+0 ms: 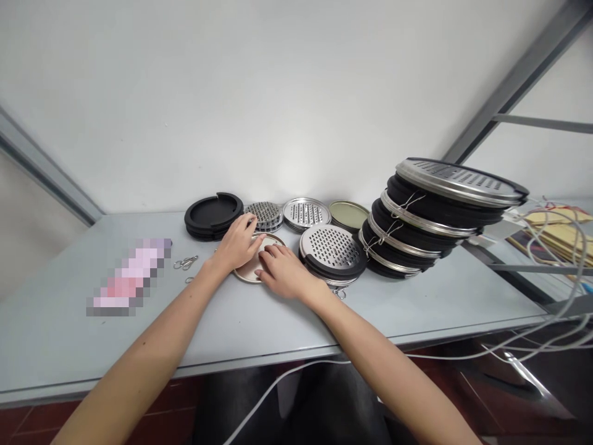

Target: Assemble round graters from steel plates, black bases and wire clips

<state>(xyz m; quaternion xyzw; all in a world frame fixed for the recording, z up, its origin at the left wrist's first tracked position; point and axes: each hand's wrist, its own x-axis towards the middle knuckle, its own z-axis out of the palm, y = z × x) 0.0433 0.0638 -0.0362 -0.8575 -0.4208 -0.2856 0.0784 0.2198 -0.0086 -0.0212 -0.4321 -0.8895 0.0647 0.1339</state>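
Note:
A round, shallow metal lid point(248, 272) with a pale inside lies on the table before me. My left hand point(237, 242) is over its left rim, fingers stretched toward a stack of round grater discs point(263, 212), thumb apart. Whether its fingertips touch the discs I cannot tell. My right hand point(285, 271) rests on the lid's right part with its fingers spread and slightly bent. Just right of it stands a round grater point(334, 248) in a black holder. Both hands hide parts of the lid.
Black rings point(214, 213) are stacked at the back left. Behind the lid are silver grater discs point(306, 213) and an olive lid point(349, 216). A tall, leaning stack of graters point(417, 225) stands right. Small metal clips point(186, 262) and a blurred-out pink object point(132, 275) lie left.

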